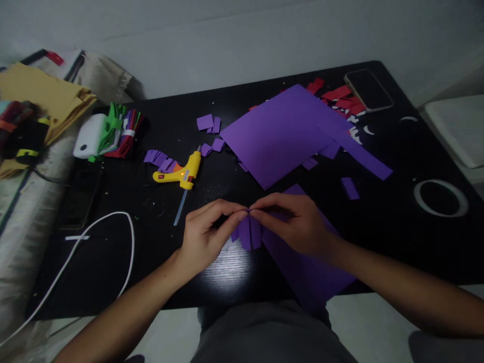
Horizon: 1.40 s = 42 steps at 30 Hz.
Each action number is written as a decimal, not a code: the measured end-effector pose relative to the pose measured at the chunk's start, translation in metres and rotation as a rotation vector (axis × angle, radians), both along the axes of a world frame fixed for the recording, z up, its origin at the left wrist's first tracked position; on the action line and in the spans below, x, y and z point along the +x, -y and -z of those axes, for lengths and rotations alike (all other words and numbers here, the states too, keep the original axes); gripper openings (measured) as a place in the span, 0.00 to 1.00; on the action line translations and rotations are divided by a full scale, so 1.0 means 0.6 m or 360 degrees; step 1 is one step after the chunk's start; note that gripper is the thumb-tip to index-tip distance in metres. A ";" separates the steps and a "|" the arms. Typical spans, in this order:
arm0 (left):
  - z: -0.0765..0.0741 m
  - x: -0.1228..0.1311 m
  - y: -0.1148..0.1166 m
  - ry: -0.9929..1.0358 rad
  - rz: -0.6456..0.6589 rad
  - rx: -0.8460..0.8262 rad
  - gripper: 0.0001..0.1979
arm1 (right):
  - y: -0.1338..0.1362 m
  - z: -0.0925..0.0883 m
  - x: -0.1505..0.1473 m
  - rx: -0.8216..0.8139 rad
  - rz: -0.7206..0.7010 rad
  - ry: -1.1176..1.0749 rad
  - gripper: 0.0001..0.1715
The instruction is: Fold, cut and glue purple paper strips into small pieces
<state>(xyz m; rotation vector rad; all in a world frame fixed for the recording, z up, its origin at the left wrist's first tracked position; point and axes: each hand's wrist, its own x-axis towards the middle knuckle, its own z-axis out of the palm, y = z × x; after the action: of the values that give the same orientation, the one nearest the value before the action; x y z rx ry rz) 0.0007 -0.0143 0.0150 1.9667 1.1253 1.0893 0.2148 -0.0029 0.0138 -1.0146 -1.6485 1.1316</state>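
Both hands meet at the top edge of a purple paper piece cut into strips [245,234], which hangs below my fingertips. My left hand [212,227] pinches it between thumb and forefinger, and my right hand [297,219] pinches it from the other side, the fingertips almost touching. Under my right hand lies a purple sheet [313,275] that reaches past the front table edge. Beyond the hands rests a larger purple sheet [276,133]. A yellow hot glue gun [183,172] with a clear glue stick [180,206] lies to the left of them.
Small purple pieces [205,122] and a fringed purple strip [161,160] lie near the glue gun. Red scraps [344,98] and a phone [368,89] sit at the back right. A tape roll [440,198] is on the right, a white cable [130,237] on the left.
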 end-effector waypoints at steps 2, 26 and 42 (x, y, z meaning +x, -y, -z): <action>0.000 0.000 0.001 -0.0003 0.0004 0.0012 0.06 | 0.000 0.000 0.001 0.0017 0.0000 0.0016 0.02; -0.002 0.003 -0.004 -0.0070 -0.0050 -0.0063 0.03 | -0.002 0.001 0.000 -0.0334 -0.0036 -0.0087 0.04; 0.001 0.006 -0.004 0.0041 -0.0114 -0.0241 0.05 | -0.006 0.004 0.000 -0.0431 -0.0055 -0.0047 0.08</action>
<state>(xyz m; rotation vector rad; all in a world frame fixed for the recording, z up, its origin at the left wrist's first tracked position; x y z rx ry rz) 0.0044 -0.0119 0.0144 1.8031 1.2353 1.0316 0.2151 0.0008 0.0114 -1.1357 -1.5217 1.4144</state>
